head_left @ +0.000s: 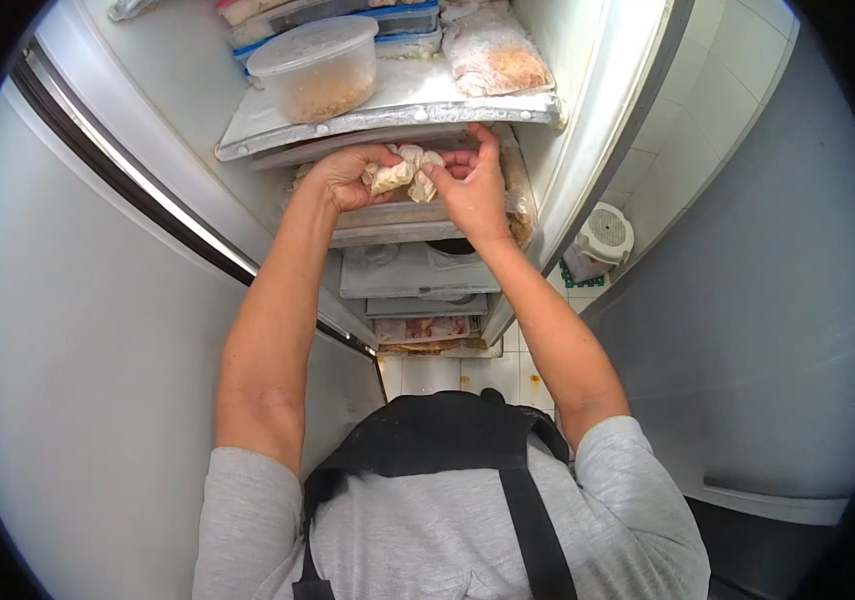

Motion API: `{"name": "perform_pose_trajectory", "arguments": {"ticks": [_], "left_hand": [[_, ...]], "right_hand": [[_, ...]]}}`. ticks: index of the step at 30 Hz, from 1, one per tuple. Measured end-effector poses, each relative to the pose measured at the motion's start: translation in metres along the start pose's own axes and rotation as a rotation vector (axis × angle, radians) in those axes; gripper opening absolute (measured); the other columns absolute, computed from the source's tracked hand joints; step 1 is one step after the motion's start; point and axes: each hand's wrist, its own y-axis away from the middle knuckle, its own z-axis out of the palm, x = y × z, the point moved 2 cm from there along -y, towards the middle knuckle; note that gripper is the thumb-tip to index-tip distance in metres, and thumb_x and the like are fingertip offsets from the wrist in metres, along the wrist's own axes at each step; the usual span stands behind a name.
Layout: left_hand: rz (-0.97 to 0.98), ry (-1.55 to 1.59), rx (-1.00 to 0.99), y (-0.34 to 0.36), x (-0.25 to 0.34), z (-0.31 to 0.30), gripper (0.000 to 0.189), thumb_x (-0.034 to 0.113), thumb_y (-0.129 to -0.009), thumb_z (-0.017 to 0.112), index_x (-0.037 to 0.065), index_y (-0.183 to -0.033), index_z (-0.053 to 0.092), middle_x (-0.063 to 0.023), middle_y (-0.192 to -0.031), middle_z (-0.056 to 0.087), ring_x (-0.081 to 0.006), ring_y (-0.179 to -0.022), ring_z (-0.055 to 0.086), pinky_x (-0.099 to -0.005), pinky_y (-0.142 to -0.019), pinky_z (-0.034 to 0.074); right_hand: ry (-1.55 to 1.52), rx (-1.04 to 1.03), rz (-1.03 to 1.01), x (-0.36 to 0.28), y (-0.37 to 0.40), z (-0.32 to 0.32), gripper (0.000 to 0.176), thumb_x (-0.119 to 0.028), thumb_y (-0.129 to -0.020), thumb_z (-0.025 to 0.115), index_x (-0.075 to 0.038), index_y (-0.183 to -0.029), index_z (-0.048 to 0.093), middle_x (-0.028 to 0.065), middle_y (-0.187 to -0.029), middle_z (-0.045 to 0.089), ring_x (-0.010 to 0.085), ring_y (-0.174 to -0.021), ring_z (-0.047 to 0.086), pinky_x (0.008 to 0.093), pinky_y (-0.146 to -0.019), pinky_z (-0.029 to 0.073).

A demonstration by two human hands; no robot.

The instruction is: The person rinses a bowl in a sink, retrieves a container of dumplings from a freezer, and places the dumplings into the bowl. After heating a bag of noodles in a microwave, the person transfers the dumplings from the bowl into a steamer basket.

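Observation:
My left hand is closed on a cluster of pale, lumpy, folded food pieces that look like dumplings. My right hand pinches the right side of the cluster between thumb and fingers, with another finger stretched upward. Both hands are at the second shelf of an upright freezer, over a wide, shallow plastic container. A translucent sheet or lid shows behind the left hand. What lies deeper in the container is mostly hidden by my hands.
Above, a frosty shelf carries a round lidded tub, stacked blue-lidded boxes and a bagged food packet. Lower shelves hold more containers. The open freezer door stands at right; a white bin-like object sits on the floor.

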Motion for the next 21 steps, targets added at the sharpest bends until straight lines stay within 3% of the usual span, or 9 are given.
{"name": "perform_pose_trajectory", "arguments": {"ticks": [14, 21], "left_hand": [[0.065, -0.011, 0.082, 0.001, -0.002, 0.002, 0.030, 0.005, -0.090, 0.073, 0.004, -0.119, 0.066, -0.0112, -0.114, 0.071, -0.0234, -0.098, 0.071, -0.0380, -0.082, 0.059], [0.040, 0.009, 0.011, -0.002, -0.003, -0.001, 0.028, 0.009, -0.091, 0.074, 0.007, -0.118, 0.068, -0.0092, -0.112, 0.073, -0.0228, -0.096, 0.073, -0.0372, -0.083, 0.060]], "right_hand": [[-0.102, 0.082, 0.046, 0.013, -0.004, 0.001, 0.078, -0.007, -0.083, 0.080, 0.002, -0.147, 0.035, 0.0120, -0.096, 0.067, 0.0173, -0.084, 0.068, 0.0312, -0.079, 0.057], [-0.109, 0.035, 0.052, 0.011, -0.003, 0.003, 0.086, -0.006, -0.083, 0.080, 0.003, -0.152, 0.030, 0.0145, -0.104, 0.067, 0.0184, -0.089, 0.068, 0.0322, -0.081, 0.057]]}}
